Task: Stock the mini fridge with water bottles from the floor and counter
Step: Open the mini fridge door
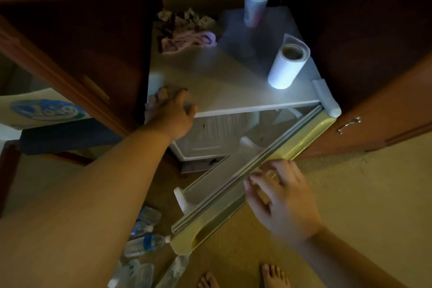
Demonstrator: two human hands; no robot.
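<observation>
A white mini fridge (224, 91) stands inside a dark wooden cabinet. Its door (245, 192) is swung open toward me, hinged at the right. My left hand (174, 112) rests on the fridge's top front left corner, fingers curled over the edge. My right hand (280, 196) grips the top edge of the open door. Several clear water bottles (145, 244) with blue labels lie on the floor at the bottom centre, left of the door. The fridge interior is dim; I make out white inner walls and a door shelf (205, 192).
On the fridge top stand a paper towel roll (286, 66), a stack of cups (257, 3) and a heap of cloth with flowers (187, 30). An open wooden cabinet door (374, 119) is at the right. Beige carpet (350, 194) covers the floor. My bare feet (243, 278) show at the bottom.
</observation>
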